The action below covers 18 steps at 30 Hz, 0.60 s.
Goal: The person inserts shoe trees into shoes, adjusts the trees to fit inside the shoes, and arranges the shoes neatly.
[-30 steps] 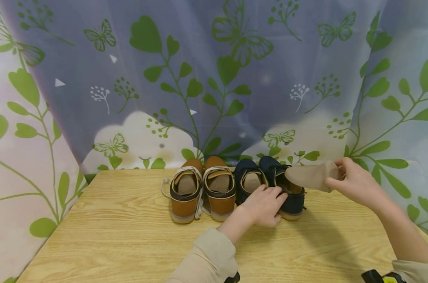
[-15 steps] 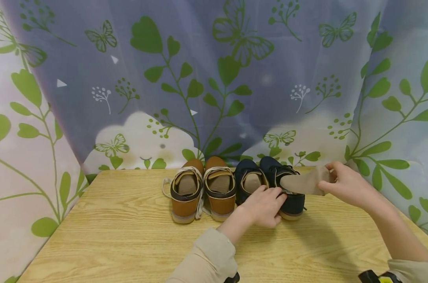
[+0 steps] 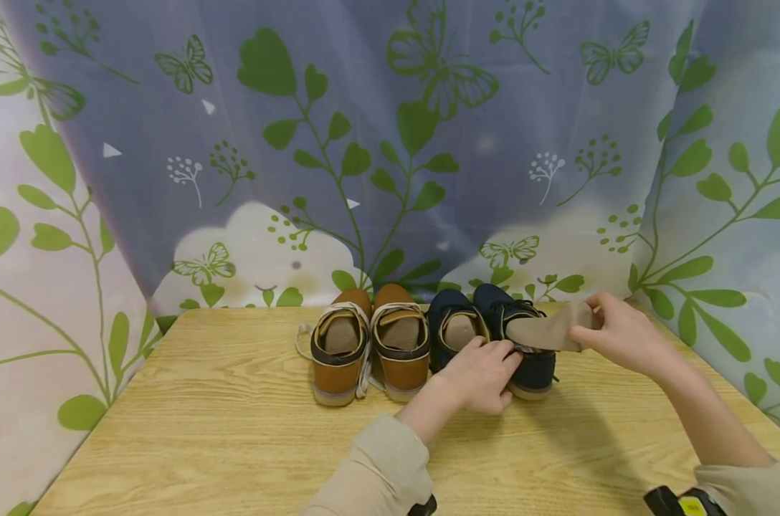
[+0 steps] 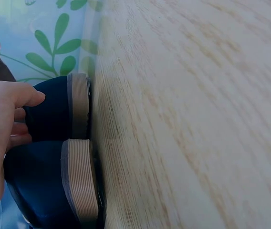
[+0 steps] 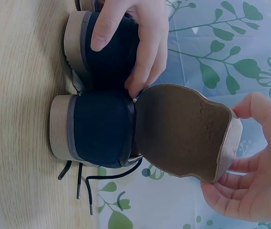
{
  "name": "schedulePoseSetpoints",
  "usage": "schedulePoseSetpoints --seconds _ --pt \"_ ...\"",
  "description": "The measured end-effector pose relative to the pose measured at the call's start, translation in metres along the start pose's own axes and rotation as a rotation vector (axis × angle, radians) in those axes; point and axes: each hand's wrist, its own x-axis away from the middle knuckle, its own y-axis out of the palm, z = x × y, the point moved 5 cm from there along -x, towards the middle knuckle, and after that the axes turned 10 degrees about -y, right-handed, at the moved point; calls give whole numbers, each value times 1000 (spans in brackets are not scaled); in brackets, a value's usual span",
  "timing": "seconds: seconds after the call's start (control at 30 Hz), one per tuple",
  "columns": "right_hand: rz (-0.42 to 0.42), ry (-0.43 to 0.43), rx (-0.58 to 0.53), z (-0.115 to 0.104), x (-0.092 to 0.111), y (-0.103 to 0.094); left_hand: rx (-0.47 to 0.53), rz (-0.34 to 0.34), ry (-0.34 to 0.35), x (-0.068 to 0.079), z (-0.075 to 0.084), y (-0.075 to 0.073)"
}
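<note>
My right hand (image 3: 622, 337) pinches the wide end of a beige moulded shoe insert (image 5: 183, 131). The insert's rounded end sits in the opening of the right navy shoe (image 3: 533, 376), with its tip hidden inside; the insert slopes up to the right. My left hand (image 3: 483, 376) grips that shoe at the left side of its heel and collar, thumb low and fingers at the rim. Beside it the left navy shoe (image 4: 42, 183) stands upright, partly behind my left hand, with a similar insert (image 3: 459, 331) inside. Black laces (image 5: 116, 175) hang from the right navy shoe.
Two brown shoes (image 3: 399, 373) with cream laces stand to the left of the navy pair, each holding an insert. All rest on a wooden table (image 3: 235, 444) near its back edge. A patterned curtain (image 3: 364, 143) rises behind and at both sides.
My right hand has moved left and slightly down, bringing the insert's tip from above the right navy shoe into its opening. My left hand has stayed in place.
</note>
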Motion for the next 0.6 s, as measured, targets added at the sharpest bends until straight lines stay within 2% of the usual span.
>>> schedulePoseSetpoints --seconds 0.6 --pt "5 28 -11 -2 -6 8 -11 20 -2 0 0 0"
